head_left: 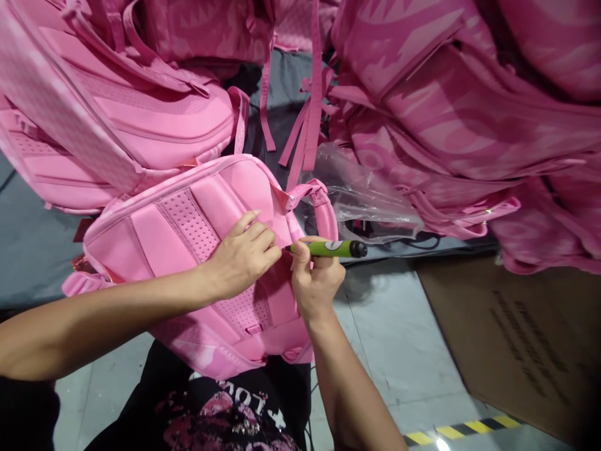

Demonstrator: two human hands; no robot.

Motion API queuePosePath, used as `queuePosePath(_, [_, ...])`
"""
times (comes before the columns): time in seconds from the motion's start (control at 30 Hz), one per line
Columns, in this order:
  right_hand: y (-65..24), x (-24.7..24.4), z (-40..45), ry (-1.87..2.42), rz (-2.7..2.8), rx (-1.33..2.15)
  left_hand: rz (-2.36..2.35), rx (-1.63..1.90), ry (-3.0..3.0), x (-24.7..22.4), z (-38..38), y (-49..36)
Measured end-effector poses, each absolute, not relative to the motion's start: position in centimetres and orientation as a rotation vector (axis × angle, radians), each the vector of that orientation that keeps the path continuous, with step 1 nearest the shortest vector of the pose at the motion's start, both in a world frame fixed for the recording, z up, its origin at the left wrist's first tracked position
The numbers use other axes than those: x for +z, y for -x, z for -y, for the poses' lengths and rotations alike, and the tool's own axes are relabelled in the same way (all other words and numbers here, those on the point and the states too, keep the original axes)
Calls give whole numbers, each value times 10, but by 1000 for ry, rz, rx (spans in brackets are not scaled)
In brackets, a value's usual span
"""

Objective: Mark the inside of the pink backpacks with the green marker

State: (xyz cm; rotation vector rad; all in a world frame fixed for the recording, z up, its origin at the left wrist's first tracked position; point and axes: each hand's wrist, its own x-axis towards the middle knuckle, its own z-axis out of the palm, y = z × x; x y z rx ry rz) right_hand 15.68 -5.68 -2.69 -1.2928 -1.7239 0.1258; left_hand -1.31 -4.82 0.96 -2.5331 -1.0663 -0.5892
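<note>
A pink backpack lies tilted across the table edge and my lap, its padded back panel with perforated strips facing up. My left hand rests on that panel, fingers curled and pressed at the fabric near the right edge; what they pinch, if anything, is too small to tell. My right hand grips a green marker with a black end. The marker's tip points left and is at the backpack's edge, close to my left fingertips. A looped pink strap stands just behind the marker.
More pink backpacks are piled at the back left and right. A clear plastic bag lies between them on the grey-covered table. A cardboard box stands at the lower right, near yellow-black floor tape.
</note>
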Motion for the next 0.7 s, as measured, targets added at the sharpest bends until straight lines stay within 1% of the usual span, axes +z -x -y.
queuePosePath(0.2, [-163, -32, 57, 1330, 1659, 95, 1064, -576, 2524, 9, 49, 13])
queuePosePath(0.3, [-164, -37, 59, 1248, 1641, 137, 1077, -556, 2533, 8, 50, 12])
queuePosePath(0.43, [-162, -38, 59, 1234, 1691, 45, 1072, -566, 2514, 7, 49, 12])
queuePosePath(0.57, [-162, -35, 59, 1301, 1676, 152, 1056, -584, 2505, 6, 47, 11])
queuePosePath(0.7, [-162, -35, 59, 1348, 1656, 184, 1063, -587, 2497, 6, 47, 11])
